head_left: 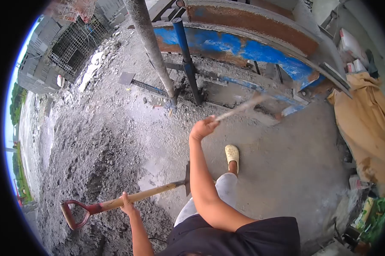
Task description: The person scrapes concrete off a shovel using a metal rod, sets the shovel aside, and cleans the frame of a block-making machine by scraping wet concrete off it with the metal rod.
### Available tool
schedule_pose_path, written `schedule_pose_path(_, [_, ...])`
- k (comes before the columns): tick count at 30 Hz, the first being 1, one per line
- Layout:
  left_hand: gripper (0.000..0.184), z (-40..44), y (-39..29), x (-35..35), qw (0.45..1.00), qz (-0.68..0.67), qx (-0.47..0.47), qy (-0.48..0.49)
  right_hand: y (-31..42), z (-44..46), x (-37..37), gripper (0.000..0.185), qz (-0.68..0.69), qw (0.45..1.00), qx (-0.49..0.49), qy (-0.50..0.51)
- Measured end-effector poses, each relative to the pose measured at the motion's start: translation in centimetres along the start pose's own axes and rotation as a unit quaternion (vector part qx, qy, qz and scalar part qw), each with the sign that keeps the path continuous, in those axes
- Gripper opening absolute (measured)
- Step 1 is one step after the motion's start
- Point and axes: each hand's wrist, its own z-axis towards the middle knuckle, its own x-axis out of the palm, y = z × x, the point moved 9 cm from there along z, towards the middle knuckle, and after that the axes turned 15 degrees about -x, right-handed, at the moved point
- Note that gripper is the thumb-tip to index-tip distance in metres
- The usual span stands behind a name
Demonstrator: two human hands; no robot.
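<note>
My left hand [127, 205] is closed round the wooden shaft of a shovel [145, 195], just below its red D-shaped grip. The shovel lies across at a slant, and its metal blade is partly hidden behind my right forearm. My right hand [204, 127] is stretched forward, with its fingers wrapped round a pale stick [239, 109]. Motion blurs the stick's far end, in front of the low frame of the blue-painted metal machine [243, 49]. Its tip is too smeared to make out.
A grey heap of gravelly mix [94, 162] spreads at left. A grey pole [152, 47] and a blue metal lever [185, 55] rise beside the machine. Concrete blocks [34, 64] are stacked at the far left. A tan sheet [365, 128] hangs at right.
</note>
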Motion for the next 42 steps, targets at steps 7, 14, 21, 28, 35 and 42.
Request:
schedule_pose_path(7, [0.023, 2.0, -0.1, 0.1, 0.999, -0.014, 0.031, 0.003, 2.4, -1.1, 1.2, 0.033, -0.049, 0.966, 0.064, 0.246])
schedule_pose_path(14, [0.026, -0.3, -0.2, 0.5, 1.0, -0.007, 0.002, -0.002, -2.9, -2.0, 5.3, 0.03, -0.202, 0.872, 0.069, 0.441])
schedule_pose_path(21, [0.031, -1.2, -1.2, 0.6, 1.0, -0.002, 0.022, -0.014, 2.5, 0.5, -1.3, 0.027, 0.007, 0.995, 0.065, 0.077])
schedule_pose_path(28, [0.03, 1.5, -0.2, 0.1, 1.0, 0.021, 0.008, 0.008, -2.1, 0.9, 3.7, 0.031, -0.095, 0.938, 0.065, 0.328])
schedule_pose_path(35, [0.028, 0.9, -0.1, 0.1, 1.0, 0.012, 0.006, 0.004, -4.3, -2.0, 4.6, 0.028, -0.168, 0.944, -0.023, 0.284])
schedule_pose_path(42, [0.026, 1.1, -0.1, 0.1, 0.999, -0.029, 0.033, 0.008, -2.0, 1.1, -1.4, 0.022, 0.037, 0.996, 0.01, 0.075])
